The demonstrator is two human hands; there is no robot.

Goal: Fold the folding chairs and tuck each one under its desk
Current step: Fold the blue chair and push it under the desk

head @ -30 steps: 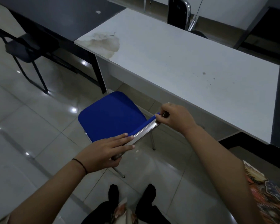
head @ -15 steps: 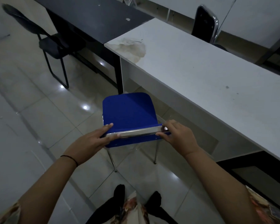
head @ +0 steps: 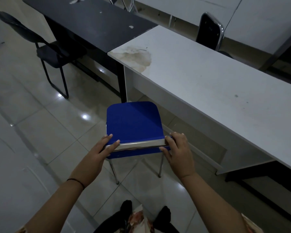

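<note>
Both hands clamped on the chrome top bar of the blue chair (head: 133, 121): left hand (head: 99, 152) wraps the bar's left end, right hand (head: 176, 152) grips its right end. Chair stands on the tile floor (head: 40, 132), unfolded, seat visible, just off the front edge of the white surface (head: 200, 78) near its left corner, not under it. Black chair (head: 57, 54) sits at the black surface (head: 94, 22) to the left.

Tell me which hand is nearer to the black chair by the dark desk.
Left. The left hand grips the blue chair's back rail end nearer the black chair; the right hand grips the far end.
</note>
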